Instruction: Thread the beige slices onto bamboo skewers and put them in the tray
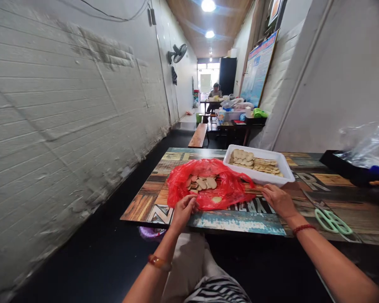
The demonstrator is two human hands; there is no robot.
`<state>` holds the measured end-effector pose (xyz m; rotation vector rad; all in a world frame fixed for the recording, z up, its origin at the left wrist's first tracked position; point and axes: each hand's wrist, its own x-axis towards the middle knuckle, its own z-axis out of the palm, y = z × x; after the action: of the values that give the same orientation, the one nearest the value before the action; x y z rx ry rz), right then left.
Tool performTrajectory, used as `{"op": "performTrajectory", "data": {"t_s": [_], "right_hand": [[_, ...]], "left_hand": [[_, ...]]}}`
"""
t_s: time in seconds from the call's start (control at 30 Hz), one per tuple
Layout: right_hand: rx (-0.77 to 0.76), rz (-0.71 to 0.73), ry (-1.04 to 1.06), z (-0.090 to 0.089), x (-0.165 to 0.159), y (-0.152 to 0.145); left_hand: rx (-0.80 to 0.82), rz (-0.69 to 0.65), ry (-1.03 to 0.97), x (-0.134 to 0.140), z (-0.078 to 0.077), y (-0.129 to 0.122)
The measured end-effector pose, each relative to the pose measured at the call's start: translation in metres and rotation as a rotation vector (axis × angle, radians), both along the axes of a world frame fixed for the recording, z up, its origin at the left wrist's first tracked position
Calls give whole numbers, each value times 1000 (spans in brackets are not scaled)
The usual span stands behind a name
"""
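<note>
A crumpled red plastic bag (236, 192) lies spread wide on the table, with pale flat slices (205, 183) heaped inside it. One lone slice (217, 200) rests near the bag's front edge. My left hand (183, 211) is at the bag's front left, fingers curled and closed; what they hold, if anything, does not show. To the bag's right, my right hand (279, 202) is closed in a pinch, and whatever is between its fingertips is too small to make out. Behind that hand stands a white plastic tray (259, 176) with rows of similar slices (255, 162).
Green-handled scissors (333, 221) lie on the patterned table (233, 221) at right. Beyond them a black tray (341, 166) holds clear plastic. A bench (198, 135) and a loaded table (230, 124) stand further back, where another person (215, 91) sits. A wall (66, 105) runs along the left.
</note>
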<state>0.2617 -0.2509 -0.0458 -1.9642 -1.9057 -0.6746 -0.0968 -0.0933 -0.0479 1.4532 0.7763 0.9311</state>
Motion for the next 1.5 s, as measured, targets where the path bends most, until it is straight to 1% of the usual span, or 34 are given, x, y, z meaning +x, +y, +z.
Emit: {"op": "performTrajectory", "data": {"t_s": [0.07,0.17,0.23,0.27,0.3,0.33,0.4,0.47,0.57,0.63,0.7,0.8,0.9,1.03,1.13,1.2,1.3,1.4,1.5], "right_hand": [[7,33,-14,0,-2,5],[13,40,-44,2,-7,9],[15,34,-58,2,-12,11],[17,30,-61,2,-15,11],[22,22,-62,1,-17,12],[30,11,-62,-1,-20,13],[50,-7,-62,-4,-24,14],[69,-12,-69,-8,-26,15],[90,10,-95,-12,-26,14],[95,38,-114,-15,-24,12],[92,63,-128,-17,-21,10],[79,78,-137,-20,-19,10],[49,83,-143,-22,-17,12],[4,80,-151,-21,-7,15],[-16,61,-138,-20,8,11],[-27,57,-119,-19,19,7],[-29,53,-78,-19,32,2],[-1,36,-26,-19,41,-2],[59,10,29,-14,43,-8]], "left_hand": [[13,-2,14,-2,-2,1],[20,16,24,-2,-2,3],[43,63,49,7,2,2],[85,86,74,15,5,0],[156,88,111,26,10,-3],[256,57,149,40,15,-7],[501,-10,255,72,28,-18],[736,-104,401,104,40,-29],[962,-159,683,140,51,-40],[1014,-183,833,154,52,-44],[1045,-231,904,161,50,-46],[1069,-291,938,166,47,-48],[1054,-305,949,168,45,-51],[1054,-295,961,162,45,-50],[1133,-281,957,143,49,-45],[1173,-280,970,124,52,-39],[1186,-228,994,92,56,-29],[1177,-122,994,55,57,-18],[1123,15,1015,18,55,-8]]}}
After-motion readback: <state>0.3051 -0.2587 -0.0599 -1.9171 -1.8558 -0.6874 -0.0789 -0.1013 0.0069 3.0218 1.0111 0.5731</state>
